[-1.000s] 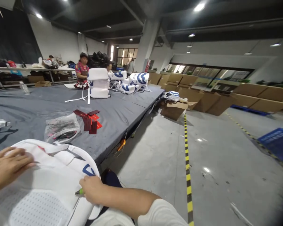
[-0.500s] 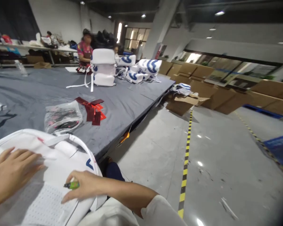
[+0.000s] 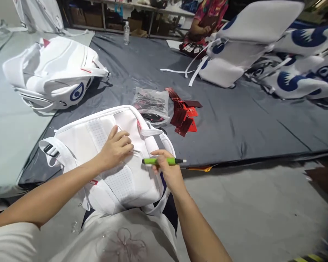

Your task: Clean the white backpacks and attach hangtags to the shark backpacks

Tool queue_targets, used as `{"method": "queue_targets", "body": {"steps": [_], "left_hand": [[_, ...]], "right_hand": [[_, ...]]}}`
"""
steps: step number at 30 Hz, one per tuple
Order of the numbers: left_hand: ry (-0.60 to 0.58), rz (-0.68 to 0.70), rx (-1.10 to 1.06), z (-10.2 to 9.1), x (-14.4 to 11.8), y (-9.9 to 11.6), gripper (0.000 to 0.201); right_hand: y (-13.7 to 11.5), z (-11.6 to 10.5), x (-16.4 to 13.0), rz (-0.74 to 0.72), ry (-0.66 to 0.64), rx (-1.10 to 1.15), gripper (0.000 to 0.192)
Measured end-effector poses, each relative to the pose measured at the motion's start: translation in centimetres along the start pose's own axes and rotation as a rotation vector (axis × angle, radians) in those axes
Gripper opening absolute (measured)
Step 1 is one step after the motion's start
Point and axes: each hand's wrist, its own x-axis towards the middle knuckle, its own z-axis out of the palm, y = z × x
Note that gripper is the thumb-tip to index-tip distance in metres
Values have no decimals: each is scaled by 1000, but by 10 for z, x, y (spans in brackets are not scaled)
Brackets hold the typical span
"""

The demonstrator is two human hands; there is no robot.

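A white backpack (image 3: 150,183) leans on the table's edge in front of me, its back panel with perforated strips facing up. My left hand (image 3: 115,148) lies on that panel with its fingers apart, pressing lightly on the fabric near a crease. In my right hand (image 3: 165,165) is a green pen (image 3: 153,161) with a black end and a pale tip pointing right, held between thumb and fingers just above the bag's right side. A buckled strap (image 3: 51,150) sticks out at the bag's left.
Behind the bag lie a clear plastic bag (image 3: 151,99) of dark items and dark red tags (image 3: 180,117). Another white backpack (image 3: 62,72) rests at the left. More white-and-blue bags (image 3: 248,40) are stacked at the right. A bottle (image 3: 126,33) and a co-worker (image 3: 207,22) are farther back.
My view has swung left, bringing the whole backpack and the one at the left into sight. The pen in my right hand now shows at full length, lying across the fingers.
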Motion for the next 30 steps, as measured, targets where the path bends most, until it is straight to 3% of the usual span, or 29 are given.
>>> {"method": "queue_targets", "body": {"steps": [6, 10, 11, 15, 18, 21, 24, 27, 30], "left_hand": [[-69, -22, -14, -5, 7, 2, 13], [-166, -122, 64, -4, 13, 15, 22], [-152, -139, 74, -2, 13, 18, 17], [-85, -133, -36, 3, 8, 24, 4], [-129, -165, -38, 2, 9, 28, 5], [-155, -218, 20, 3, 11, 32, 8], [-69, -181, -40, 7, 8, 32, 5], [-20, -139, -146, 9, 1, 27, 9], [-27, -129, -164, 10, -2, 24, 10]], "right_hand": [[-2, 10, 5, -158, 52, -201, 25], [1, 12, 1, -217, 94, -232, 25], [1, 13, -1, -197, 83, -225, 34], [2, 13, -8, -96, 77, -172, 99], [1, 13, -13, -87, 60, -166, 114], [-3, 12, -16, -170, 76, -232, 86], [-10, 8, -16, -204, 44, -145, 49], [-16, 4, -15, -109, -159, 55, 50], [-18, 6, -13, -47, -172, 93, 41]]}}
